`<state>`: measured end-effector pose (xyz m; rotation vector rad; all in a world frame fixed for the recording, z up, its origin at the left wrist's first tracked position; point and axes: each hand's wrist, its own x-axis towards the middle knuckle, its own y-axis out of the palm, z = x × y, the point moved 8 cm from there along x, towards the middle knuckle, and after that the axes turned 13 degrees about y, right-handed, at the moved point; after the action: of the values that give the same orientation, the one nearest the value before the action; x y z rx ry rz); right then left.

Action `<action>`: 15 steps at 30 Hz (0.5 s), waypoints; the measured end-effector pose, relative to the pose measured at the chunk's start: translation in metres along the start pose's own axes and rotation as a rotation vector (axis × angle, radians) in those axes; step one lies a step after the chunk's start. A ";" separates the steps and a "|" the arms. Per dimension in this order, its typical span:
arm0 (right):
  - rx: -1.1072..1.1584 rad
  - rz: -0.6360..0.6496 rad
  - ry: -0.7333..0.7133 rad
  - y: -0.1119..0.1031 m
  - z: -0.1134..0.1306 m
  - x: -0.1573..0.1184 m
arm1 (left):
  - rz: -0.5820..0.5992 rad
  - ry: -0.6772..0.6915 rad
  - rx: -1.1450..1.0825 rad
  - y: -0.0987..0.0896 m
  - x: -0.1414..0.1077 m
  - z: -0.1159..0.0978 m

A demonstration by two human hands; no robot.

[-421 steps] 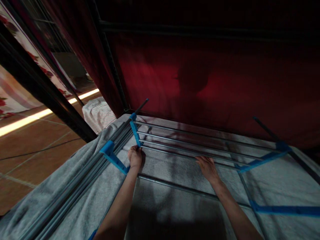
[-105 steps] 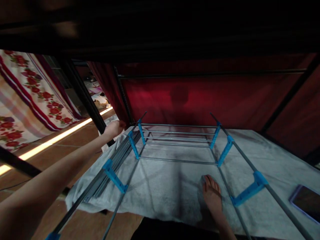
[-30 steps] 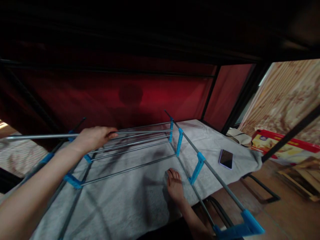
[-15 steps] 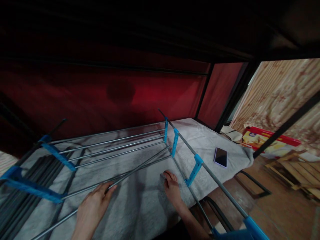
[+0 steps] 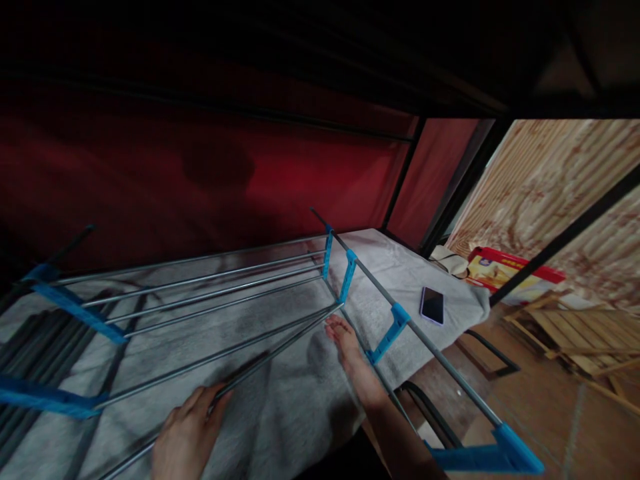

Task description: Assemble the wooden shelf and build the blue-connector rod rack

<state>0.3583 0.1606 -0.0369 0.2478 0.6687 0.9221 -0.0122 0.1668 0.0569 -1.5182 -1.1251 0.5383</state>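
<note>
My left hand is closed around a thin grey metal tube that slants away to the right. The tube's far end meets the lower part of a blue plastic bracket; whether it is seated there I cannot tell. Just below that end is my right hand, fingers stretched out and holding nothing. Both hands are over a rack frame lying on its side, with several tubes such as this crossbar spanning between blue brackets. Its left side carries another blue bracket.
A bundle of dark tubes lies at the left on the grey cloth. At right, a phone rests on the cloth. Black metal posts frame the space. Beyond them are a red and yellow box and a wooden slatted piece.
The held tube's far end has moved from above the fixed crossbar down to the bracket. My right hand has moved up towards that end. The view has shifted slightly.
</note>
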 end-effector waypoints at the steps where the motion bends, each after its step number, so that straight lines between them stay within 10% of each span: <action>1: 0.026 0.008 0.029 0.002 0.001 -0.001 | -0.002 0.003 -0.005 0.003 0.000 0.001; 15: 0.109 0.133 0.106 0.032 0.018 0.002 | 0.012 -0.006 -0.124 0.026 -0.006 0.029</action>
<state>0.3489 0.1827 -0.0088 0.3456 0.8093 1.0329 -0.0292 0.1778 0.0232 -1.6322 -1.1724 0.4893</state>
